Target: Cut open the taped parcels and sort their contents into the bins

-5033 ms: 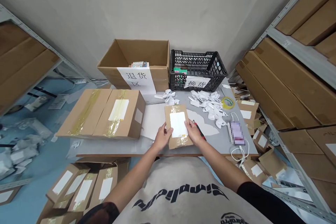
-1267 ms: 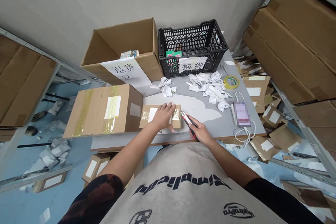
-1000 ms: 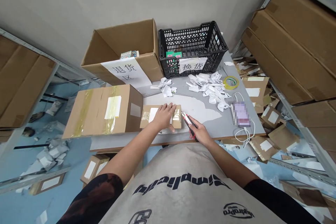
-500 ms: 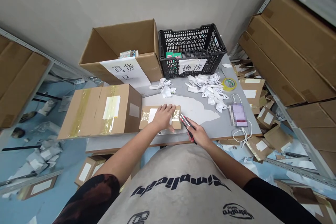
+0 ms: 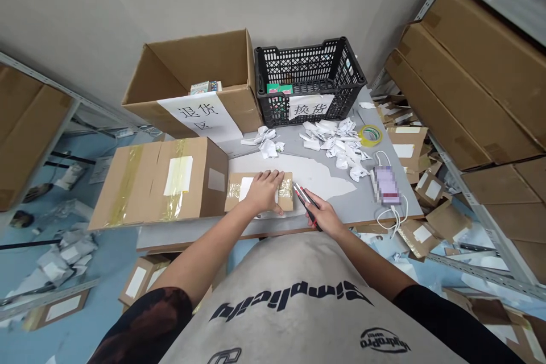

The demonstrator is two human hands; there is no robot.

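The left hand [image 5: 265,190] lies spread across the top of a small box [image 5: 286,189], fingers near the far edge and thumb at the near edge. The hand clearly touches it; whether it squeezes the sides or only presses down, I cannot tell. The right hand [image 5: 325,215] is closed around the handle of a knife [image 5: 303,199], its front end aimed away from that grip at the box's right end. Whether the tip touches the cardboard is too small to tell.

Directly under the left hand, the small box rests on the table [image 5: 350,205], with a white sheet [image 5: 319,176] about it; strips of clear tape shine at its 2 ends and a white label is half covered by the hand.

Left of the left hand is a big taped carton [image 5: 147,182]. Beyond the left hand sit a few paper scraps [image 5: 267,145], then an open carton [image 5: 251,108] and a black crate [image 5: 273,116] with 2 green packs [image 5: 286,89] inside. Beyond the right hand are a larger paper pile [image 5: 335,142] and a tape roll [image 5: 362,137]; right of that grip, a phone [image 5: 386,185] with white cables [image 5: 394,219].
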